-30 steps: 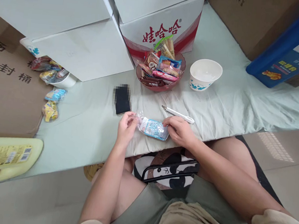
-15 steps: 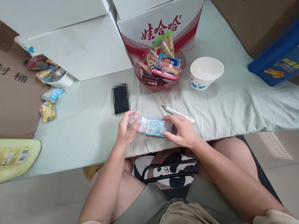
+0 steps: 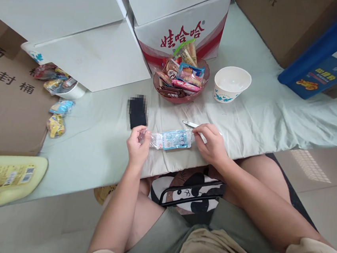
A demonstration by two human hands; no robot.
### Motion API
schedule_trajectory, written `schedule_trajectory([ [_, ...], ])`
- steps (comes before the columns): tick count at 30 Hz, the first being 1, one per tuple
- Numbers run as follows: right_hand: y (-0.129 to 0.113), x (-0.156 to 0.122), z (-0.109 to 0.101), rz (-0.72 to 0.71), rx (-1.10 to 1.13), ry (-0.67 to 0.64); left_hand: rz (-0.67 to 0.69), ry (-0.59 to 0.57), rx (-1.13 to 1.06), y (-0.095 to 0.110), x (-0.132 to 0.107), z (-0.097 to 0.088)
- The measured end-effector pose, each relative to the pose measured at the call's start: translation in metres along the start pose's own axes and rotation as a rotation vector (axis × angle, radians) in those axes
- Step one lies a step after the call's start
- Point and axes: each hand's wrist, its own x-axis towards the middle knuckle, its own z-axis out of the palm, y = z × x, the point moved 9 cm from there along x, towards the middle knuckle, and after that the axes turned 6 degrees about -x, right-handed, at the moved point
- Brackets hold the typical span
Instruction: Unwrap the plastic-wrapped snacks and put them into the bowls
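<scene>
A clear plastic wrapper with a blue printed label stretches between my two hands, just over the table's front edge. My left hand pinches its left end, where the clear film is crumpled. At the opposite end, my right hand closes thumb and fingers on the film's edge. A white utility knife lies on the cloth behind my right hand, which covers part of it. Just beyond my left hand lies a black phone.
A red glass bowl of packaged snacks stands before white cartons. Beside it is a white paper bowl. A blue container stands right, a yellow jug lies left. Small snack packets lie by a brown carton.
My right hand has moved from the label to the wrapper's right end, and its fingers have closed. The wrapper is now stretched out longer, and my left hand has shifted slightly left.
</scene>
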Motion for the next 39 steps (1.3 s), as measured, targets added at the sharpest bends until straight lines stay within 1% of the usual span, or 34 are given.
schedule_trajectory([
  [3,-0.003,0.000,-0.007,-0.019,0.002,0.042,0.080,-0.103,0.045,0.006,0.002,0.007],
  [6,-0.003,-0.002,0.000,-0.041,-0.028,-0.013,0.131,-0.183,0.161,0.011,0.002,0.015],
  [9,0.002,-0.004,0.013,-0.037,-0.127,-0.106,0.141,-0.179,0.193,0.015,0.001,0.015],
  [12,0.004,-0.004,0.018,-0.030,-0.210,-0.133,0.183,-0.133,0.170,0.022,0.002,0.011],
  [15,0.001,-0.004,0.012,-0.039,-0.185,-0.104,0.198,-0.133,0.175,0.024,0.002,0.010],
  [19,-0.008,-0.004,0.001,-0.084,-0.108,-0.050,0.157,-0.185,0.203,0.015,0.005,0.010],
  [22,-0.010,-0.005,-0.003,-0.084,-0.077,-0.032,0.166,-0.166,0.157,0.013,0.007,0.004],
  [26,-0.008,-0.007,-0.002,-0.049,-0.085,-0.041,0.204,-0.127,0.119,0.017,0.008,-0.003],
  [30,-0.002,-0.008,0.003,-0.021,-0.135,-0.079,0.186,-0.202,0.137,0.017,0.006,0.004],
  [35,0.006,-0.012,0.014,-0.004,-0.236,-0.180,0.136,-0.285,0.178,0.014,0.003,0.013],
  [37,0.009,-0.013,0.018,0.005,-0.269,-0.222,0.129,-0.292,0.169,0.014,0.003,0.014],
  [39,0.009,-0.013,0.020,-0.010,-0.279,-0.236,0.153,-0.256,0.145,0.018,0.004,0.011],
])
